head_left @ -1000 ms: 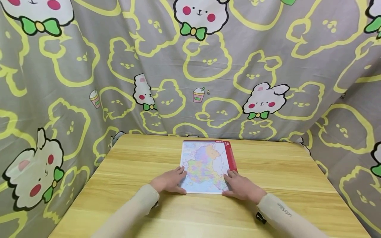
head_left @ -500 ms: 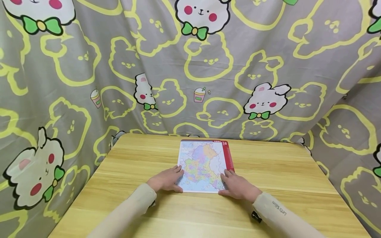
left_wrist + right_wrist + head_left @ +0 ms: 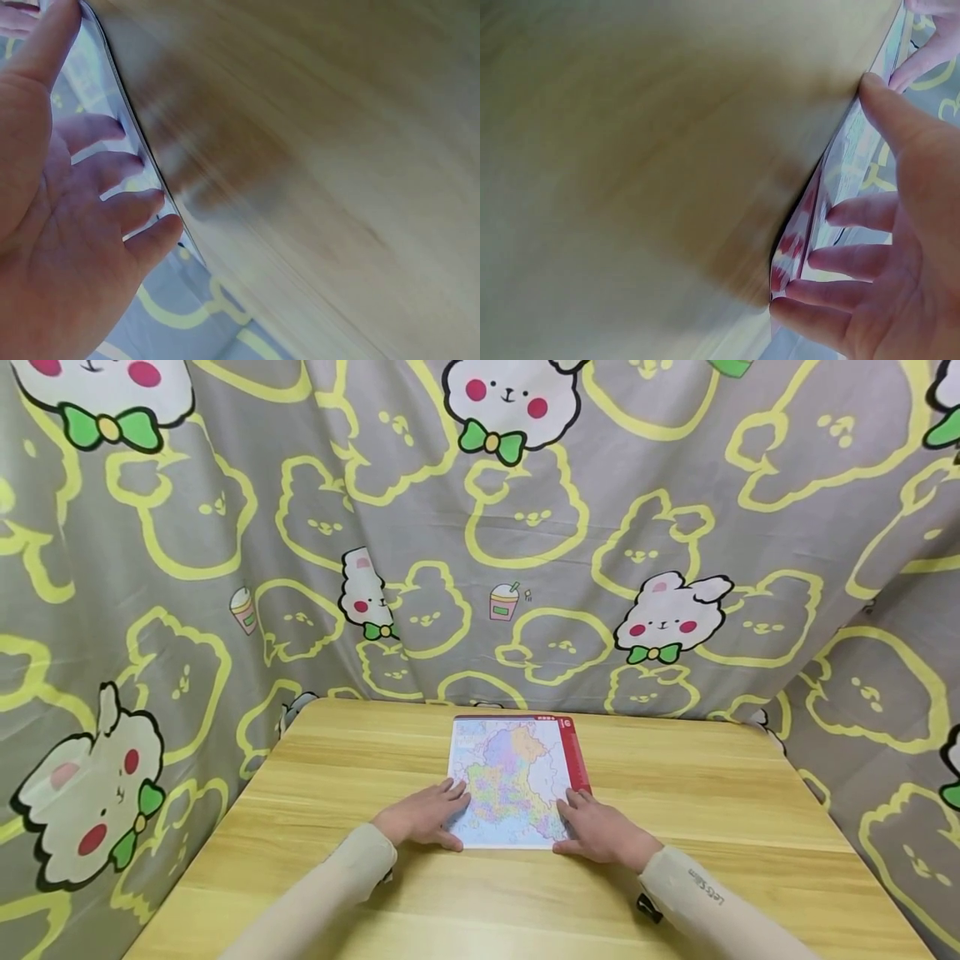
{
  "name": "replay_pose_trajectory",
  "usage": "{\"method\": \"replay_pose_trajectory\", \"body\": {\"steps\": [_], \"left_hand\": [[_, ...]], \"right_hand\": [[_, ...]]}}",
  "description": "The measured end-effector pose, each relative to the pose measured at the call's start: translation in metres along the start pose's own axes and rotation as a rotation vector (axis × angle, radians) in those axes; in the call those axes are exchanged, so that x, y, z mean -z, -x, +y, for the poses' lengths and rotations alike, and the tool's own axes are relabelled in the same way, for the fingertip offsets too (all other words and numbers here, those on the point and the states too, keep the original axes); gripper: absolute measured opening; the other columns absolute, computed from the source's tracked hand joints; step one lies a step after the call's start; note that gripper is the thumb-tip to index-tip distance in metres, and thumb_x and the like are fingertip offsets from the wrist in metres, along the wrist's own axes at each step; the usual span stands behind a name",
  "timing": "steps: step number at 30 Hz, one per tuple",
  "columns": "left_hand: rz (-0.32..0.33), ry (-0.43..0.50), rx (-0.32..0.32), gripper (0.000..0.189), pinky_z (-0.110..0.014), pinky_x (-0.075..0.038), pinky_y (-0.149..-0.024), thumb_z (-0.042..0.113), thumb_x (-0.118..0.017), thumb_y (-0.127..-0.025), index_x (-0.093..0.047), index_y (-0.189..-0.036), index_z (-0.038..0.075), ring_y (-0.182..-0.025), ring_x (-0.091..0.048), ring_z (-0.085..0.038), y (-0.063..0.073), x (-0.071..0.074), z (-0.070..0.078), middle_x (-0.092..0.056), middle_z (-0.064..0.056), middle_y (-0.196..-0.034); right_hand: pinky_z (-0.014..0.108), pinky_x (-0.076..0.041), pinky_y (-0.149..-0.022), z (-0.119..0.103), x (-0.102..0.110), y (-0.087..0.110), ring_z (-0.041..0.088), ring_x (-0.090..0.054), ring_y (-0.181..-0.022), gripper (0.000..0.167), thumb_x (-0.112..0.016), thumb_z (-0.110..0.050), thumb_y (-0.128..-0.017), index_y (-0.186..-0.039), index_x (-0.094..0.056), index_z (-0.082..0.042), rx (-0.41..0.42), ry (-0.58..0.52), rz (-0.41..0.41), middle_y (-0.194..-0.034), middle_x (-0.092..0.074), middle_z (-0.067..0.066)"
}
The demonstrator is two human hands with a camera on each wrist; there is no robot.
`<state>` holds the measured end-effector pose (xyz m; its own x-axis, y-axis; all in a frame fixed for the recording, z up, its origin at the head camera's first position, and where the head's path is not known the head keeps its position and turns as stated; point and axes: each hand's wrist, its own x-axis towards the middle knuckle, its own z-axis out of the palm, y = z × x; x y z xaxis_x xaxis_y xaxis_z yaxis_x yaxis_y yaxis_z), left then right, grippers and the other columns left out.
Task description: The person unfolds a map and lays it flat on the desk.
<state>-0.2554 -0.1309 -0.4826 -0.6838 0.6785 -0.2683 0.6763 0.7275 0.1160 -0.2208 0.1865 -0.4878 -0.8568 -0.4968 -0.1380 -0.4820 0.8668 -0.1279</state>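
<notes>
A flat map board [image 3: 517,760] with a colourful printed map and a red border along its right and far edges lies on the wooden table [image 3: 337,743]. At its near left corner rests my left hand [image 3: 423,817], fingers spread over the left edge and thumb by the near edge. Opposite it, my right hand [image 3: 609,835] touches the near right corner, its fingertips along the red strip [image 3: 576,756]. In the left wrist view the left hand [image 3: 67,217] has its fingertips along the board's thin edge. The right wrist view shows the right hand [image 3: 900,262] likewise, fingers fairly straight.
A grey curtain [image 3: 420,510] with rabbit drawings hangs behind the table and along both sides. Light sleeves [image 3: 322,893] cover both forearms. A small black clip-like piece [image 3: 648,907] shows under the right cuff.
The map board has shifted slightly to the left, with both hands staying on its edges. Over the last half second hardly anything differs.
</notes>
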Motion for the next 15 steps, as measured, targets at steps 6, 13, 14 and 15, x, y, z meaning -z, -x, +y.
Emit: {"method": "replay_pose_trajectory", "body": {"steps": [6, 13, 14, 15], "left_hand": [[-0.011, -0.029, -0.012, 0.089, -0.042, -0.023, -0.111, 0.059, -0.059, -0.083, -0.03, -0.148, 0.007, -0.141, -0.016, -0.033, 0.0, -0.001, 0.004, -0.021, -0.016, -0.154], [0.009, -0.053, -0.024, 0.089, -0.04, -0.023, -0.111, 0.06, -0.058, -0.083, -0.031, -0.148, 0.006, -0.141, -0.017, -0.033, 0.003, 0.001, 0.009, -0.021, -0.018, -0.153], [0.009, -0.058, -0.026, 0.088, -0.04, -0.024, -0.111, 0.06, -0.058, -0.083, -0.031, -0.148, 0.006, -0.141, -0.018, -0.033, 0.003, 0.001, 0.01, -0.021, -0.018, -0.153], [0.008, -0.06, -0.027, 0.088, -0.04, -0.024, -0.111, 0.06, -0.058, -0.083, -0.031, -0.148, 0.006, -0.141, -0.018, -0.033, 0.004, 0.001, 0.01, -0.022, -0.018, -0.153]], "right_hand": [[0.052, -0.038, -0.1, 0.005, 0.0, 0.002, 0.042, -0.039, -0.129, 0.076, -0.064, -0.054, -0.083, -0.133, -0.051, 0.001, 0.029, 0.017, 0.02, -0.14, -0.043, 0.024], [0.051, -0.038, -0.099, 0.013, 0.001, 0.002, 0.04, -0.041, -0.128, 0.074, -0.064, -0.053, -0.083, -0.133, -0.052, 0.0, 0.057, 0.038, 0.03, -0.138, -0.045, 0.022], [0.051, -0.039, -0.099, 0.013, 0.001, 0.002, 0.04, -0.041, -0.128, 0.073, -0.064, -0.053, -0.083, -0.133, -0.052, 0.0, 0.061, 0.035, 0.031, -0.138, -0.045, 0.022], [0.051, -0.038, -0.1, 0.014, 0.001, 0.002, 0.04, -0.041, -0.128, 0.073, -0.064, -0.052, -0.084, -0.133, -0.052, 0.0, 0.067, 0.032, 0.032, -0.138, -0.045, 0.022]]}}
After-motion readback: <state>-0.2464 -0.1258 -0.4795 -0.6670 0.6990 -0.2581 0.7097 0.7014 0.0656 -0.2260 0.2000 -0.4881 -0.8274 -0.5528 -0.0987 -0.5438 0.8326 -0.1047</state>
